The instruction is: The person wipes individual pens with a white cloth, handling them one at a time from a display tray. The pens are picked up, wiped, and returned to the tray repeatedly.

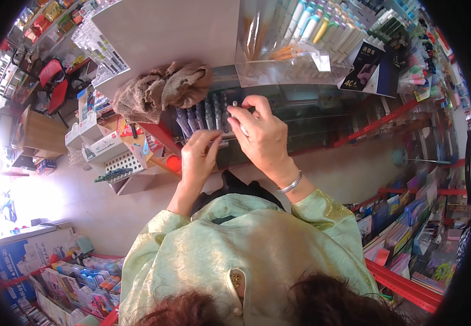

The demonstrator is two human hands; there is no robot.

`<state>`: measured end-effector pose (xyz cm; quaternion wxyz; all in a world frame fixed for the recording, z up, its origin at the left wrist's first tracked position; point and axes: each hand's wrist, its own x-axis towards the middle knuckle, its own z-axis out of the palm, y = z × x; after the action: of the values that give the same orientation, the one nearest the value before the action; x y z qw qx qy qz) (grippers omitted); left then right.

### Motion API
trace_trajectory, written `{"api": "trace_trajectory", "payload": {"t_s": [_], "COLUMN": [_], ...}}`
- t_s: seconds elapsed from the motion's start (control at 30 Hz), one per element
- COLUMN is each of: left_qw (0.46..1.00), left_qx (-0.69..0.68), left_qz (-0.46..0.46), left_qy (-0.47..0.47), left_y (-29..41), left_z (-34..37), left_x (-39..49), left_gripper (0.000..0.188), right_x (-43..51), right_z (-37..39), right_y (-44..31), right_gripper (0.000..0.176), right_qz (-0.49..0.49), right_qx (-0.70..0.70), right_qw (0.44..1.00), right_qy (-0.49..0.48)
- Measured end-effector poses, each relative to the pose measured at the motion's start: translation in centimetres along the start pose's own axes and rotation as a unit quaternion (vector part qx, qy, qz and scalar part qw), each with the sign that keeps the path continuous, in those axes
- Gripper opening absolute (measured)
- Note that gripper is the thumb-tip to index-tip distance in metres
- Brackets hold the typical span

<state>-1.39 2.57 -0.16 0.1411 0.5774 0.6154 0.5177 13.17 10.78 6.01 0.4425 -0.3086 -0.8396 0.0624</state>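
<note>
My right hand (262,132) is raised over the front of a display case, its fingers closed around a slim white pen-like item (235,104). To its left, my left hand (201,153) has thumb and fingertips close together; whether something small sits between them cannot be told. Just beyond both hands, several rows of clear-barrelled pens (209,114) stand in the case. A crumpled brown cloth (162,91) lies behind the pens, up and to the left.
A clear acrylic bin (292,75) of markers and a dark printed card (361,69) stand at the back right. White display boxes (105,144) are at the left. Red-edged shelves (406,285) of stationery flank me, and a red chair (58,95) stands far left.
</note>
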Motion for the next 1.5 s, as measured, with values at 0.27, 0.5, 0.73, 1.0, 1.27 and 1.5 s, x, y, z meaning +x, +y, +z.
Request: {"api": "trace_trajectory", "payload": {"t_s": [0.27,0.5,0.73,1.0,1.27,1.5], "left_qw": [0.999,0.997,0.999,0.941,0.868,0.859], "left_qx": [-0.018,0.000,-0.019,-0.257,-0.351,-0.364], "left_qz": [-0.024,-0.060,-0.042,-0.184,-0.276,-0.290], "left_qy": [-0.030,-0.049,-0.029,-0.119,-0.216,-0.215], "left_y": [-3.3,-3.5,-3.4,1.2,3.1,3.5], "left_z": [1.6,1.9,1.9,-3.1,-3.5,-2.8], "left_x": [-2.0,-1.7,-1.7,-1.4,-2.4,-3.5], "left_gripper": [0.016,0.020,0.020,0.025,0.022,0.021], "right_x": [1.0,1.2,2.0,3.3,0.7,-0.2], "right_z": [1.5,1.1,-1.0,-5.2,-4.1,-2.8], "right_y": [-0.9,-0.6,-1.2,-0.4,0.5,-0.9], "right_gripper": [0.018,0.014,0.011,0.009,0.028,0.044], "right_qz": [0.034,0.074,0.073,0.142,0.343,0.164], "right_qx": [-0.146,-0.066,0.030,0.267,0.614,0.524], "right_qw": [0.980,0.987,0.993,0.944,0.710,0.827], "right_qy": [-0.133,-0.126,-0.087,-0.131,-0.047,-0.119]}}
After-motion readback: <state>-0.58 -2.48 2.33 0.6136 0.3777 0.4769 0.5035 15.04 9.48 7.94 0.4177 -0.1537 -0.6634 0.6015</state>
